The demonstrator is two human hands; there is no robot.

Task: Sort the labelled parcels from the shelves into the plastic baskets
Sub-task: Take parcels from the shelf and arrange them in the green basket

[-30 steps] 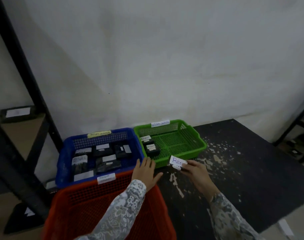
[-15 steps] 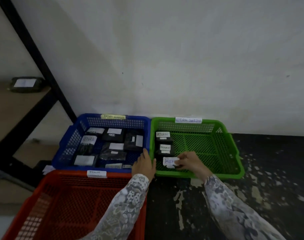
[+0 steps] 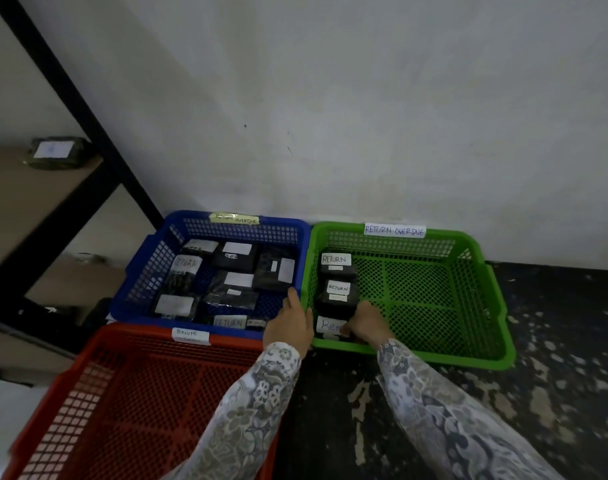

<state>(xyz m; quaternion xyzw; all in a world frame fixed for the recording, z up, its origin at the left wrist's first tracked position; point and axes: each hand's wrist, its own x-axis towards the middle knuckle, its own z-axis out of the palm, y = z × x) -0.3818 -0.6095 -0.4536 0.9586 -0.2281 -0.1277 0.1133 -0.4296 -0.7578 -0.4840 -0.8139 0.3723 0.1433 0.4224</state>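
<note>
Setting a small black-wrapped parcel [image 3: 330, 329] into the green basket [image 3: 469, 355] at its near-left corner, the right hand [image 3: 366, 323] is pinching its edge while the left hand [image 3: 288, 323] is resting flat on the rim; it is looking light, soft and slippery, best gripped by its sides.

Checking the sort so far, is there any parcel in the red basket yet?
No, the red basket shows only bare mesh, while the parcels lie in the blue basket and green basket.

White wall [image 3: 365, 98]; dark flaking floor [image 3: 555, 393]; black shelf frame [image 3: 70, 98] on left.
</note>
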